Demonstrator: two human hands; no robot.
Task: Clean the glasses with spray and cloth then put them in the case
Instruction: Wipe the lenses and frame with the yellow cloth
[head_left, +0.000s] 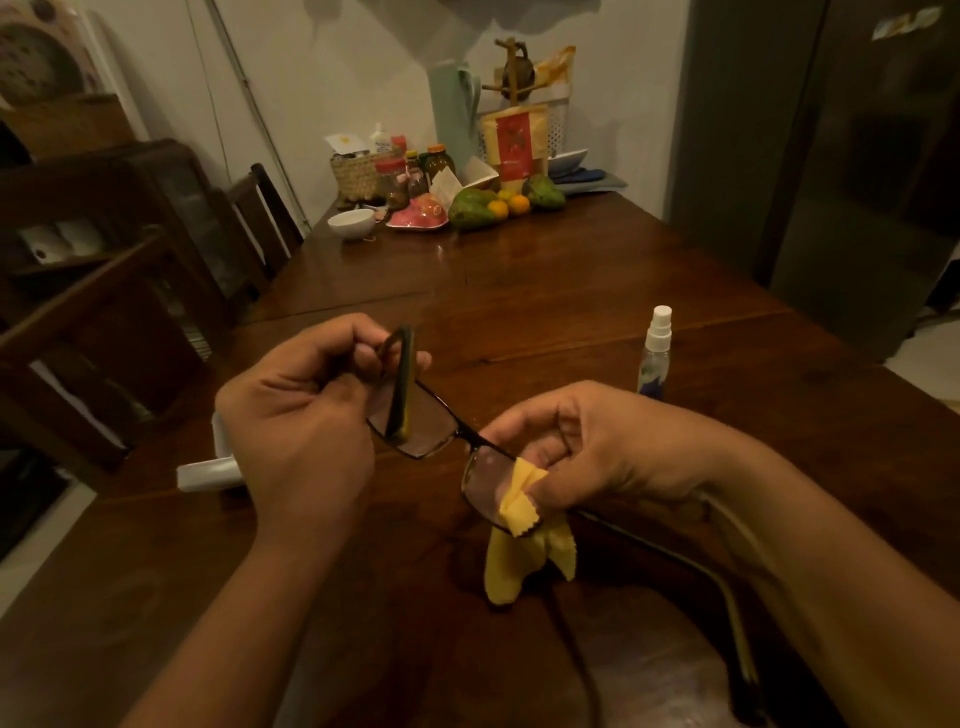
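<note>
Glasses held above the table: my left hand grips the frame's folded arm while my right hand pinches a yellow cloth over one lens.

The table was dark wood — smooth and shiny. The cloth looked soft and yellow. The spray bottle was clear plastic — white on top.

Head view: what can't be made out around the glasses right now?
All head view.
The case: mostly hidden behind the left hand, so open or closed is unclear.
The glasses: one lens is partly covered by the cloth and the right hand, and how clean it is cannot be seen.
The spray bottle: base hidden behind the right hand, label too small to read.
</note>
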